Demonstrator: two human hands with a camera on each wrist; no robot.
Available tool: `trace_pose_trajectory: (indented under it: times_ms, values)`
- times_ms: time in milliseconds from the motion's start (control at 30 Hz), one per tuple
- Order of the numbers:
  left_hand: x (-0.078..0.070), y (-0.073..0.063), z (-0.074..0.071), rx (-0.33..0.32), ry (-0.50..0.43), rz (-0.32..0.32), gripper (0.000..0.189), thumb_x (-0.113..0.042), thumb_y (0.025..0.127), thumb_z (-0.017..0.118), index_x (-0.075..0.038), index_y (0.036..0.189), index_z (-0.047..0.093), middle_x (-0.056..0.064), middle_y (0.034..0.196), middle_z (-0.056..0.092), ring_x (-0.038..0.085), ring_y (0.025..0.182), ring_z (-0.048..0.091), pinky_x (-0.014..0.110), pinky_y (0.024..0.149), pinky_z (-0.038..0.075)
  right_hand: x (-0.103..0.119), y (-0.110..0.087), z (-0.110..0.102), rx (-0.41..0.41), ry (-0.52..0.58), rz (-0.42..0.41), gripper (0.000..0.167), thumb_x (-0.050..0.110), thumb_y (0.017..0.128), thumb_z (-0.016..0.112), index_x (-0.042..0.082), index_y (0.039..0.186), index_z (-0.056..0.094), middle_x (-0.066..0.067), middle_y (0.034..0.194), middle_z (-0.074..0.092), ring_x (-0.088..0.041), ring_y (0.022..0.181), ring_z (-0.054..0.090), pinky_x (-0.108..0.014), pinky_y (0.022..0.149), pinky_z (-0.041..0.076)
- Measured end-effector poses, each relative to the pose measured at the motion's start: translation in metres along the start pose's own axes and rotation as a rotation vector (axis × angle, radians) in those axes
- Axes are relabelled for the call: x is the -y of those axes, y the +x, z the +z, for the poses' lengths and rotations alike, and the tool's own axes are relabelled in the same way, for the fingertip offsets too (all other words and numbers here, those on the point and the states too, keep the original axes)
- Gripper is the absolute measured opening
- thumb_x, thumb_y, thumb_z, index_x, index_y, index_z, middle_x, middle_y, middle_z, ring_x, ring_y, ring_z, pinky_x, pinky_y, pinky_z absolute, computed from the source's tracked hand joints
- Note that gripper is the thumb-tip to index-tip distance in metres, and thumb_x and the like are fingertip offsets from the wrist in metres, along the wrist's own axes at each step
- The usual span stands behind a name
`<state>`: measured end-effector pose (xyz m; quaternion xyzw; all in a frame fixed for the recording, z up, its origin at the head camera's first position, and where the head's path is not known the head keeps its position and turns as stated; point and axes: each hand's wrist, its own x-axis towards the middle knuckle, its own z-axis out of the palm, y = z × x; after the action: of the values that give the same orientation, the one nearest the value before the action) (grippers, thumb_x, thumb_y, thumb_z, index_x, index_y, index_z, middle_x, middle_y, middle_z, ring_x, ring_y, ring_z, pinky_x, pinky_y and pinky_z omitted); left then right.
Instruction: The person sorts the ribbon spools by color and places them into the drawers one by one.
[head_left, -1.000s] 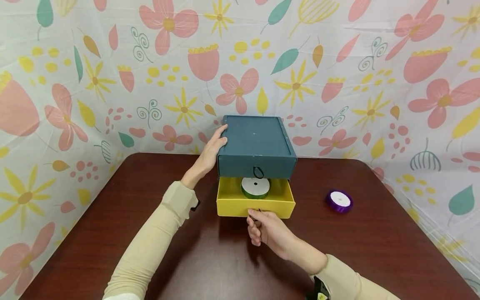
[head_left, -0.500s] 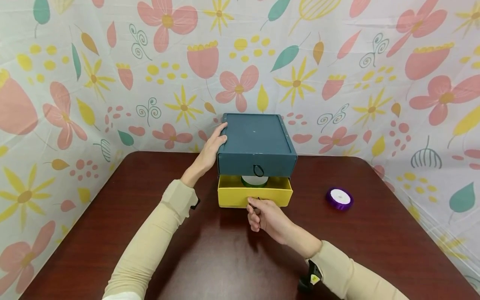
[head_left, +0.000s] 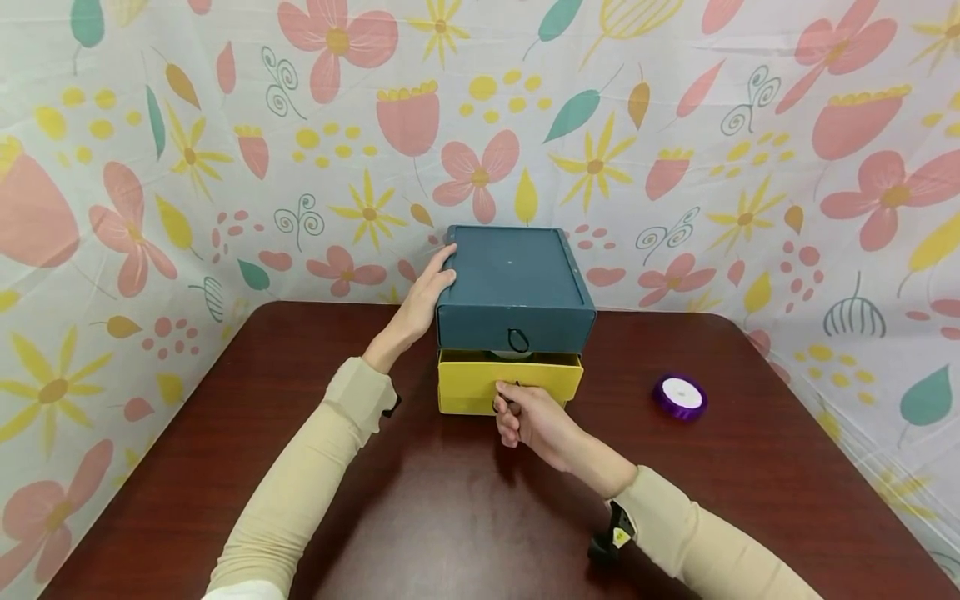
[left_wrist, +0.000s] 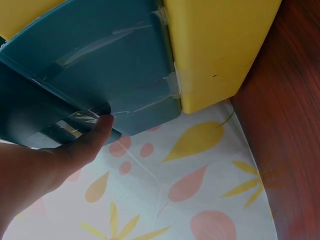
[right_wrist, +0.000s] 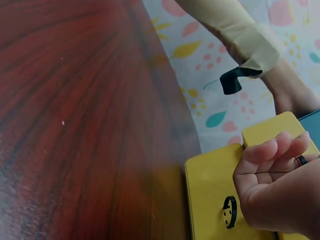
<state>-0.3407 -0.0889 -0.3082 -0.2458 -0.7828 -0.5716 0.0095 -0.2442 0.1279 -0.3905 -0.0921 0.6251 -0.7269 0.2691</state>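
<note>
A small drawer box with a teal upper part (head_left: 510, 267) stands at the back of the table. Below it, a yellow drawer (head_left: 480, 375) sticks out a little at the front. My right hand (head_left: 536, 421) pinches the black loop pull (right_wrist: 302, 160) on that drawer front. Inside, just a sliver of a white-faced ribbon spool (head_left: 512, 355) shows; the rest is hidden. My left hand (head_left: 422, 304) rests against the teal part's left side with fingers extended, the thumb lying on its taped surface in the left wrist view.
A purple ribbon spool (head_left: 680, 396) with a white face lies on the dark wood table (head_left: 420, 517), right of the box. Another yellow drawer front (right_wrist: 212, 195) with its own black loop shows in the right wrist view. A floral cloth (head_left: 480, 100) hangs behind.
My right hand has moved away from me, sliding the yellow drawer inward. The green ribbon spool inside has gone almost out of sight under the teal part. The left hand has stayed in place.
</note>
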Motion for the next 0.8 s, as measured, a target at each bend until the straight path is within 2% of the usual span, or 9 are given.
trace_pose_trajectory:
  times_ms: [133,367,433,667,800]
  values:
    - [0.008,0.003,0.002,-0.005,0.003,0.011,0.056,-0.037,0.103,0.027,-0.026,0.156,0.014,-0.003,0.164,0.006,0.018,0.152,0.006,0.05,0.121,0.011,0.001,0.003,-0.002,-0.001,-0.005,-0.004,0.039,0.035,0.103,0.042,0.009,0.074,0.049,0.003,0.056,0.04,-0.013,0.053,0.04,-0.026,0.057,0.039]
    - [0.006,0.003,0.003,-0.007,0.009,0.008,0.056,-0.037,0.103,0.027,-0.025,0.156,0.014,-0.002,0.164,0.006,0.018,0.152,0.006,0.05,0.121,0.011,0.003,0.008,-0.006,0.003,0.001,-0.014,0.038,0.034,0.104,0.041,0.01,0.075,0.048,0.003,0.054,0.037,-0.013,0.053,0.042,-0.027,0.057,0.039]
    - [0.002,0.001,0.002,-0.001,0.008,0.003,0.056,-0.034,0.104,0.027,-0.023,0.157,0.014,0.0,0.164,0.006,0.02,0.152,0.005,0.05,0.121,0.011,0.004,0.01,-0.007,0.005,0.004,-0.015,0.037,0.033,0.104,0.04,0.01,0.075,0.047,0.003,0.054,0.036,-0.013,0.052,0.042,-0.027,0.058,0.038]
    - [-0.028,-0.014,0.003,0.016,0.02,-0.003,0.057,-0.026,0.103,0.026,-0.011,0.157,0.012,0.009,0.164,0.005,0.027,0.152,0.006,0.051,0.121,0.012,0.007,0.016,-0.01,0.025,0.0,-0.018,0.035,0.033,0.103,0.041,0.011,0.077,0.047,0.004,0.053,0.034,-0.012,0.052,0.04,-0.026,0.057,0.036]
    - [-0.029,-0.017,0.002,0.017,0.012,0.005,0.057,-0.024,0.103,0.026,-0.01,0.156,0.012,0.009,0.164,0.005,0.027,0.152,0.006,0.052,0.121,0.012,0.006,0.012,-0.012,0.066,-0.05,0.01,0.034,0.037,0.1,0.05,0.01,0.079,0.051,0.004,0.054,0.035,-0.012,0.053,0.041,-0.027,0.058,0.039]
